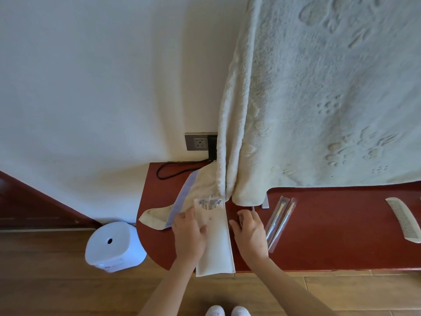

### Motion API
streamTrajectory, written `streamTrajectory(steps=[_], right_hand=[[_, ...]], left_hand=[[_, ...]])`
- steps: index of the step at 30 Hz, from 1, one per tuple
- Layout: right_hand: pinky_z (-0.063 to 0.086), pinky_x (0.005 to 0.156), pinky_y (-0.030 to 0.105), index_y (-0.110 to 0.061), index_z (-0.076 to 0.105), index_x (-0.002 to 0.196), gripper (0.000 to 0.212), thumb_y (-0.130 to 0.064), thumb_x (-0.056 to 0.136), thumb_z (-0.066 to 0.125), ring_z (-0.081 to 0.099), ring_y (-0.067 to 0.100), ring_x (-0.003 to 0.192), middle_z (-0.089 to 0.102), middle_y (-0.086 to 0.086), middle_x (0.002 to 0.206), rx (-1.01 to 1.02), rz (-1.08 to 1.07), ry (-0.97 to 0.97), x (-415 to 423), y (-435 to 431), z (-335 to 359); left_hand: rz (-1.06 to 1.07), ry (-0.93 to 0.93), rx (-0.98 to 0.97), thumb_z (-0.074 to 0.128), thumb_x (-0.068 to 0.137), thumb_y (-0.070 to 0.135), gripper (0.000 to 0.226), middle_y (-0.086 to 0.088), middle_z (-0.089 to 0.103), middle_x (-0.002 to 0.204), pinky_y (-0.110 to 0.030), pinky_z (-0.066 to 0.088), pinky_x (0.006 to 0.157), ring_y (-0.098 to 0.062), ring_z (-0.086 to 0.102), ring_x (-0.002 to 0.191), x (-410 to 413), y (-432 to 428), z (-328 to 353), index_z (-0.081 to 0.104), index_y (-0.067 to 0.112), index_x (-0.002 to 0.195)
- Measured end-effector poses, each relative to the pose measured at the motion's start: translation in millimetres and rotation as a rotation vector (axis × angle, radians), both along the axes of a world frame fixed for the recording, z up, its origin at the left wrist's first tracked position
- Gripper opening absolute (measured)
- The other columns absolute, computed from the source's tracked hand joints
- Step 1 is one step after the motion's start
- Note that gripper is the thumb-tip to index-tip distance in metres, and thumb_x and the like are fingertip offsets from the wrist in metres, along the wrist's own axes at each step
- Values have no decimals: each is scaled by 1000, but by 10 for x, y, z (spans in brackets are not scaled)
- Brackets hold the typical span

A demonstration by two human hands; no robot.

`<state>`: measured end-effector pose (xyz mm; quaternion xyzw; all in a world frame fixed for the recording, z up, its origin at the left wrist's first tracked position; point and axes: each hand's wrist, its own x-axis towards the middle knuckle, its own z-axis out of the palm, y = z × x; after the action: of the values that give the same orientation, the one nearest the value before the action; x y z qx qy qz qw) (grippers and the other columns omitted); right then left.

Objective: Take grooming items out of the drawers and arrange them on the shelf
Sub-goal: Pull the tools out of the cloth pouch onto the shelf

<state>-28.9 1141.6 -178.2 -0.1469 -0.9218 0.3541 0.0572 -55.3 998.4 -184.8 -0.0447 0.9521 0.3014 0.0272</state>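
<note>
A long white pouch [216, 245] with a clear plastic item [207, 202] at its far end lies on the red-brown shelf [319, 236], its near end over the front edge. My left hand [189, 233] rests on the pouch's left side, thumb laid across it. My right hand [249, 231] sits just right of the pouch with curled fingers; a small dark thing shows at its fingertips, and I cannot tell if it is held. Two slim items in clear sleeves [279, 221] lie right of that hand. A white comb [404, 220] lies at the far right.
A large pale towel [319, 99] hangs from above down onto the shelf, its end [173, 206] spread left of the pouch. A wall socket [200, 142] with a black plug and cord is behind. A white round device [115, 246] stands on the wooden floor at left.
</note>
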Motion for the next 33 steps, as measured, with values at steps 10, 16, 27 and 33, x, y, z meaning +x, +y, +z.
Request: streamTrajectory(steps=[10,16,27,33], right_hand=[[42,63,28,-7,55,93,17,-24,92,52,57,22,92,53,3,89,158,-12,-324,81,114,50],[51,70,39,-1,62,99,15,-11,87,61,61,31,82,59,12,96,9,163,-44,77,204,128],[52,71,38,-4,66,99,14,-9,87,63,63,25,79,64,5,93,55,442,91,-10,686,317],[52,71,32,-3,66,100,14,-8,88,61,62,23,79,63,6,93,73,493,110,-23,719,279]], left_hand=[[-406,370,-244,82,59,2,58,2,65,100,-33,54,71,-25,60,90,75,307,185,65,21,110],[-616,509,-368,84,61,11,50,7,68,107,-36,54,79,-23,63,103,-10,364,299,70,26,106],[-652,485,-385,78,67,41,21,14,68,67,-35,47,79,-11,63,79,-72,328,412,71,29,83],[-671,434,-349,78,70,38,16,16,66,65,-31,48,71,-8,62,76,-58,352,427,70,29,80]])
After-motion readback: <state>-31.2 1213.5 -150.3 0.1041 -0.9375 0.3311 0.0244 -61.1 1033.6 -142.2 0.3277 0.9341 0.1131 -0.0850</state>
